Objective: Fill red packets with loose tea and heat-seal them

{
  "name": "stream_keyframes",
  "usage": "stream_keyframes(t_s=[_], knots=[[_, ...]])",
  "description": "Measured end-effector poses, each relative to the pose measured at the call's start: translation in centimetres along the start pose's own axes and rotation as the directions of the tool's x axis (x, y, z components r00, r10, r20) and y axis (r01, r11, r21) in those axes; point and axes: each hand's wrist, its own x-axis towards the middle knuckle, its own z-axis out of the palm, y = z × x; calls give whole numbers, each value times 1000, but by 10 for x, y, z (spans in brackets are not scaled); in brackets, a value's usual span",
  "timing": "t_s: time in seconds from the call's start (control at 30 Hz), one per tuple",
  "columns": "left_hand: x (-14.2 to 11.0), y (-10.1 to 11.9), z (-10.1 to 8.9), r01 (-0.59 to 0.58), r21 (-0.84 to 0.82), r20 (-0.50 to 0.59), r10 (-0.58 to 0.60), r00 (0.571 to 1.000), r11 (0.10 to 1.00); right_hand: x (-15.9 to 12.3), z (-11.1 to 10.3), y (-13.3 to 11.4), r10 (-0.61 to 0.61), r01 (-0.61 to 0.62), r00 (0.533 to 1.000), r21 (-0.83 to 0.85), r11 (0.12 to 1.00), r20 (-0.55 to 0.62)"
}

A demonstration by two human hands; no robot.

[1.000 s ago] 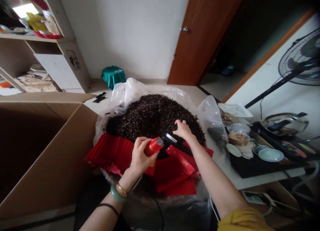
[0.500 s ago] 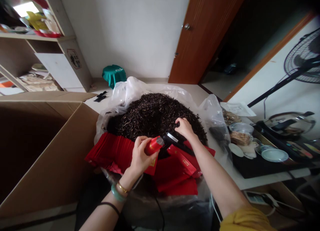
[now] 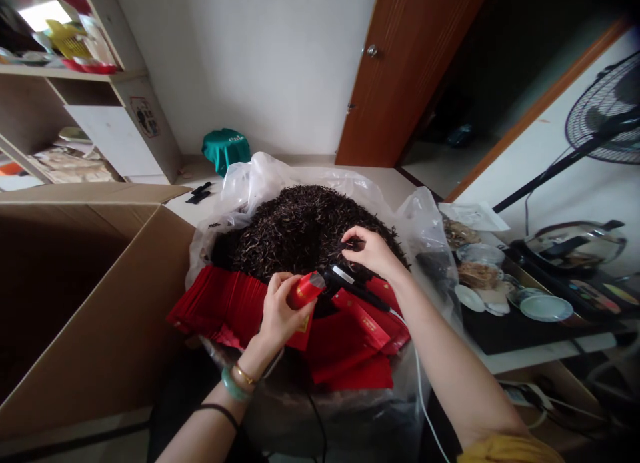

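My left hand [image 3: 280, 309] grips a small red packet [image 3: 309, 289], tilted to the right, with a silvery mouth at its upper end. Over the near right side of a heap of dark, twisted dried leaves [image 3: 295, 226], resembling tea, hovers my right hand [image 3: 367, 249]. Its thumb and forefinger are apart, and I make out nothing held between them. A black handheld device [image 3: 357, 288] with a white label and white cord lies just below the right hand, its head close to the packet's mouth. Flat red packets [image 3: 225, 303] stand in a row left of my left hand; more red packets [image 3: 350, 349] lie spread out in front.
Clear plastic sheeting [image 3: 425, 229] surrounds the heap. On the left stands an open cardboard box [image 3: 115, 309]. A side table on the right carries plastic tubs [image 3: 480, 256], lids [image 3: 546, 308] and a glass-lidded pan [image 3: 575, 239]. Behind are a green-covered stool [image 3: 226, 149] and a fan [image 3: 607, 113].
My right hand has shifted slightly left, and its pinch on a few dark leaves has opened out. The left hand keeps the packet in nearly the same place.
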Motion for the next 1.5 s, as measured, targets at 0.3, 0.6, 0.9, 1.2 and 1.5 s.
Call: stream_keyframes(t_s=[0.3, 0.6, 0.9, 1.2, 1.5], knots=[[0, -1, 0, 2, -1, 17, -2, 1000, 1000, -29, 19, -25, -47, 12, 976, 165, 986, 213], [-2, -1, 2, 1, 21, 65, -2, 998, 1000, -41, 19, -8, -53, 37, 996, 218, 975, 68], [-4, 0, 5, -16, 27, 85, 14, 996, 1000, -52, 30, -19, -158, 146, 984, 136, 980, 81], [-4, 0, 4, 2, 12, 93, -3, 996, 1000, -54, 42, -26, -287, 285, 954, 32, 958, 91], [-6, -3, 7, 46, 11, 92, -47, 995, 999, -54, 45, -22, -301, 304, 949, -8, 953, 97]])
